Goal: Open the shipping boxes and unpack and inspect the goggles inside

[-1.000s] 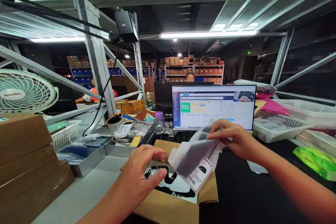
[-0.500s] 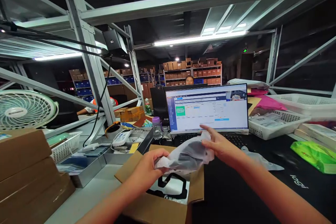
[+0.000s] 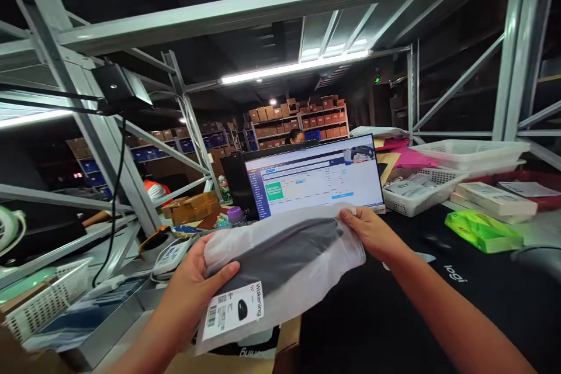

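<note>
Stretched between both hands is a frosted plastic bag [image 3: 302, 251] with a dark grey, flat item showing through it. A white label with a barcode, the word "Wakening" and a small black picture sits at its lower left. My left hand [image 3: 197, 274] grips the left end, thumb on top. At the upper right corner, my right hand [image 3: 366, 231] pinches the bag. Below it is an open cardboard box [image 3: 287, 342], mostly hidden, with white and black printed packaging inside.
A lit monitor [image 3: 315, 178] stands behind the bag. White plastic baskets [image 3: 421, 201], a green packet [image 3: 482, 232] and white boxes [image 3: 495, 198] lie to the right on a black desk mat [image 3: 372, 315]. Grey trays [image 3: 100, 321] and a purple-capped bottle [image 3: 235, 215] are at left. Another person [image 3: 155, 190] is beyond the rack.
The bag was bunched up above the box; now it is spread out flat, nearer to me, with its label showing. My right hand has closed on its corner. The view has turned right.
</note>
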`<state>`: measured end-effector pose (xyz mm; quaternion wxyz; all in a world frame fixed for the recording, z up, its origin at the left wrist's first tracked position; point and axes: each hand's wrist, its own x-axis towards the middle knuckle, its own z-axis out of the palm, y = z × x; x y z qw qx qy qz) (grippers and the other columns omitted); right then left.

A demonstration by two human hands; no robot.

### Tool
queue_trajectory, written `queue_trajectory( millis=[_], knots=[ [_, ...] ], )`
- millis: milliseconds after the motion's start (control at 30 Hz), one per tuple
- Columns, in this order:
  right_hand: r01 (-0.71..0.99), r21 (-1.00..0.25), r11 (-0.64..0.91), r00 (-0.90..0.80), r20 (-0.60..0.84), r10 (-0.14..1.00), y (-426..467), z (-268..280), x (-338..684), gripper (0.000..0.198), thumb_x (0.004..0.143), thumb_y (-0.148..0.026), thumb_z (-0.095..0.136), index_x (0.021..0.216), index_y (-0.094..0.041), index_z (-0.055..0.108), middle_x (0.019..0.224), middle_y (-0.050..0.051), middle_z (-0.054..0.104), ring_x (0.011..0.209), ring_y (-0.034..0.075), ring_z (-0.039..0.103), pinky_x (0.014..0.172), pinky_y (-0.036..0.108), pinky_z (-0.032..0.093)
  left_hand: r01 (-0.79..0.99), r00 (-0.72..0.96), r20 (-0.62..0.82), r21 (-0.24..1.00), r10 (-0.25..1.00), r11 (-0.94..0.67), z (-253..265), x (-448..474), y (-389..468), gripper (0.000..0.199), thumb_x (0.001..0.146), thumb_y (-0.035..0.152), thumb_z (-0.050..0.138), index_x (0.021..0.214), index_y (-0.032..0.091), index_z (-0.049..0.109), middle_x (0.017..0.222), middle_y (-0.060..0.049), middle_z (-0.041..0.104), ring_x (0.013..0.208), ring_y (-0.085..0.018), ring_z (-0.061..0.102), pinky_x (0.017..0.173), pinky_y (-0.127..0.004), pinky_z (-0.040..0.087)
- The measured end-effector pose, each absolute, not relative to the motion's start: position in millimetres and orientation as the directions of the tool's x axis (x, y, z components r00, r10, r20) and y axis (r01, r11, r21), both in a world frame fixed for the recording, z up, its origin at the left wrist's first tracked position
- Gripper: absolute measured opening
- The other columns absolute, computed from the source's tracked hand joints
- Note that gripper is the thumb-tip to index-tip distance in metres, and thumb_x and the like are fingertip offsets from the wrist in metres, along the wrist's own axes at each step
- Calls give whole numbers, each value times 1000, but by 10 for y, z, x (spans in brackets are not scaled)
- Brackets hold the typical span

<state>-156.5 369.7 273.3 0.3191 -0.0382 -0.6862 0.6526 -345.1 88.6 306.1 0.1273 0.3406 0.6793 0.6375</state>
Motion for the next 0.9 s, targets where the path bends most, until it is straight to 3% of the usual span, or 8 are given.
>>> queue_trajectory(
  millis=[133, 267, 467, 600, 667, 767, 833, 900],
  knots=[
    [-310, -867, 390, -662, 491, 566, 3899, 2821, -1360, 61, 75, -79, 66, 69, -19, 62, 51, -4, 52, 44, 12, 44, 45, 25, 32, 364, -770, 269, 930, 579, 53, 3008, -3304, 935, 78, 62, 57, 88, 123, 19, 57, 117, -14, 73, 111, -35, 69, 83, -42, 63],
    [-299, -760, 577, -523, 636, 567, 3980, 2854, -1268, 57, 80, -74, 65, 64, -19, 62, 50, -4, 48, 50, 12, 42, 50, 26, 30, 328, -846, 246, 940, 474, 98, 3000, -3121, 1020, 61, 66, 50, 85, 113, 18, 65, 106, -12, 76, 104, -33, 72, 80, -40, 63],
    [-524, -844, 114, -682, 496, 538, 3986, 2840, -1310, 54, 68, -69, 81, 83, -18, 72, 78, 1, 69, 71, 15, 58, 66, 25, 45, 267, -926, 214, 954, 311, 138, 3199, -2889, 1176, 42, 76, 50, 64, 105, 19, 64, 106, -9, 75, 96, -30, 73, 72, -36, 61],
    [-464, -885, -30, -746, 372, 552, 3943, 2783, -1394, 62, 64, -77, 79, 81, -19, 68, 68, 0, 65, 56, 14, 53, 55, 26, 45, 498, -866, 445, 804, 229, 324, 3331, -2802, 1163, 42, 67, 59, 63, 86, 22, 62, 96, -9, 75, 99, -34, 71, 85, -40, 58],
    [-436, -897, 73, -711, 393, 583, 3927, 2751, -1423, 65, 67, -84, 70, 72, -20, 62, 55, -2, 56, 47, 13, 44, 48, 26, 39, 568, -823, 514, 759, 241, 320, 3362, -2771, 1137, 44, 60, 58, 68, 83, 22, 60, 93, -9, 75, 99, -36, 70, 88, -42, 57],
    [-363, -781, 509, -430, 625, 652, 3945, 2717, -1410, 65, 81, -83, 57, 60, -22, 52, 46, -4, 44, 45, 13, 40, 50, 27, 32, 538, -808, 469, 834, 355, 122, 3322, -2756, 1116, 57, 52, 51, 83, 95, 21, 60, 104, -9, 74, 101, -33, 71, 87, -40, 59],
    [-247, -627, 739, -256, 777, 575, 3997, 2705, -1378, 63, 89, -77, 52, 60, -21, 54, 48, -2, 47, 49, 13, 43, 54, 28, 32, 426, -806, 398, 904, 437, -38, 3244, -2789, 1113, 69, 52, 48, 90, 107, 21, 58, 108, -7, 74, 95, -29, 72, 80, -37, 61],
    [-229, -578, 783, -214, 815, 539, 4079, 2695, -1356, 61, 91, -75, 51, 63, -21, 59, 52, -1, 52, 53, 14, 47, 57, 28, 33, 322, -799, 344, 937, 493, -132, 3155, -2856, 1111, 73, 55, 47, 92, 113, 22, 57, 102, -4, 74, 84, -24, 73, 74, -35, 62]
  ],
)
